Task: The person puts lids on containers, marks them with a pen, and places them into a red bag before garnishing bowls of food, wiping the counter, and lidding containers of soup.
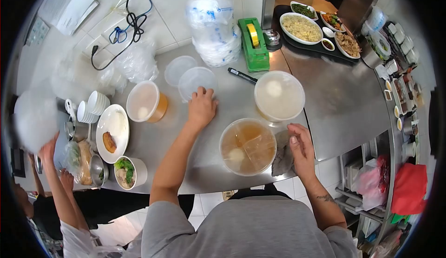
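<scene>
My left hand [203,107] reaches down to the near edge of a clear round plastic lid [197,79], its fingertips on the lid and spread apart. A second clear lid [179,67] lies partly under that one. My right hand [303,150] rests half-curled by a grey cloth [282,158], its thumb apart from the fingers and nothing visibly held. Just left of it stands a round plastic tub of brown broth [246,142] with a pale round piece inside. Behind that tub is another tub [279,95] with a cloudy top and a pale round shape.
At left are an orange-tinted tub [146,102], an oval plate [121,139], a paper bowl [131,173] and stacked cups [95,104]. A marker [241,75], green tape dispenser [254,46] and wrapped lid stack [213,30] stand behind. Dishes fill a black tray [297,46]. A person works at left.
</scene>
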Action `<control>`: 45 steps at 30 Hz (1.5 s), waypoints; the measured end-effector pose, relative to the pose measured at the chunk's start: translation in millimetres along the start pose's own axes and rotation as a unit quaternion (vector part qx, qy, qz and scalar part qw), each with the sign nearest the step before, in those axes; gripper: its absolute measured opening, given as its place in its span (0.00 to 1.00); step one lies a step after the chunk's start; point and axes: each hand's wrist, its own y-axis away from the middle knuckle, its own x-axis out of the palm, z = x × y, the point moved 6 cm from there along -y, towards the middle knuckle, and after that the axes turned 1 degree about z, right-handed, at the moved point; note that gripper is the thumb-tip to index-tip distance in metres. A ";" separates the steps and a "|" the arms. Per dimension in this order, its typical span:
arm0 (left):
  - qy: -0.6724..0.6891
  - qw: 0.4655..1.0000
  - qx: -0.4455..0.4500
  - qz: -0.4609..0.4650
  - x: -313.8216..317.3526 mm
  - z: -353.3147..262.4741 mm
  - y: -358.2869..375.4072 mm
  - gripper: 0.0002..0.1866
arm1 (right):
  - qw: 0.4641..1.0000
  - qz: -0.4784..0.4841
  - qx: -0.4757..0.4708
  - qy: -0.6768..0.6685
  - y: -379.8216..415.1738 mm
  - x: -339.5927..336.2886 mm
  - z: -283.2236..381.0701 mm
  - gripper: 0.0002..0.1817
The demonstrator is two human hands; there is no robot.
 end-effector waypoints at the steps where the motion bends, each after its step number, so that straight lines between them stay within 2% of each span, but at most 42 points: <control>1: 0.065 0.997 0.028 -0.015 -7.1 -5.7 2.9 0.16 | 1.000 -0.002 -0.009 0.002 -4.6 -2.2 8.5 0.15; 3: 0.029 0.975 0.090 -0.202 -56.6 21.0 -12.2 0.15 | 0.999 -0.006 -0.031 0.028 -12.5 -4.1 19.3 0.15; 4: 0.053 0.975 0.028 -0.213 -89.5 42.9 -24.6 0.16 | 0.998 -0.006 -0.040 0.041 -14.7 -2.7 22.4 0.15; 5: -0.036 0.976 -0.101 -0.190 -100.3 84.8 -43.5 0.16 | 0.997 0.007 -0.054 0.046 -17.8 1.7 25.0 0.15; 7: -0.096 0.978 -0.183 -0.025 -87.1 175.0 -89.9 0.18 | 0.994 0.027 -0.089 0.054 -25.7 15.1 31.6 0.15; 10: 0.002 0.999 -0.030 0.035 -35.5 176.7 -134.8 0.20 | 0.982 0.091 -0.144 0.082 -37.1 50.3 47.1 0.13; 12: -0.034 0.992 -0.042 0.111 18.1 168.6 -144.9 0.22 | 0.968 0.120 -0.195 0.107 -43.4 68.4 59.2 0.13; 14: -0.097 0.984 -0.060 0.135 9.2 95.7 -115.2 0.24 | 0.947 0.130 -0.266 0.127 -48.1 76.4 71.3 0.13; 17: -0.152 0.979 -0.059 0.119 9.0 33.3 -68.8 0.22 | 0.938 0.138 -0.287 0.134 -56.7 73.2 77.5 0.13; 20: 0.004 0.998 0.056 0.020 -18.1 35.0 -57.3 0.22 | 0.937 0.145 -0.282 0.146 -59.1 65.5 72.8 0.14; 22: -0.043 0.988 -0.093 -0.119 -69.5 102.2 -62.6 0.21 | 0.937 0.160 -0.270 0.150 -56.6 60.1 67.7 0.13; 23: -0.108 0.971 -0.193 -0.097 -93.2 139.0 -63.7 0.27 | 0.937 0.169 -0.265 0.152 -54.5 58.2 65.3 0.13; 25: -0.218 0.917 -0.328 -0.058 -119.2 176.7 -34.1 0.35 | 0.935 0.186 -0.264 0.147 -49.7 58.1 61.7 0.13; 28: -0.058 0.936 -0.346 0.016 -87.0 264.4 -11.0 0.40 | 0.932 0.209 -0.261 0.138 -41.7 60.7 57.0 0.14; 30: -0.064 0.928 -0.367 0.024 -85.1 240.0 11.8 0.39 | 0.930 0.220 -0.263 0.133 -34.3 61.8 55.1 0.14; 35: -0.055 0.916 -0.395 0.043 -94.4 124.7 71.4 0.38 | 0.916 0.229 -0.291 0.152 -15.4 48.9 54.7 0.16; 38: -0.036 0.914 -0.401 0.035 -91.6 79.5 103.8 0.36 | 0.931 0.229 -0.242 0.151 -18.4 31.2 41.3 0.17; 42: -0.039 0.919 -0.389 0.049 -91.2 37.4 121.4 0.32 | 0.948 0.170 -0.219 0.154 -29.1 -5.6 31.4 0.17; 43: -0.044 0.920 -0.385 0.061 -90.2 28.1 120.3 0.31 | 0.953 0.143 -0.215 0.158 -30.3 -14.4 24.7 0.17; 45: -0.086 0.953 -0.288 -0.028 -94.0 2.4 98.1 0.27 | 0.954 0.080 -0.225 0.179 -36.2 -27.3 17.3 0.17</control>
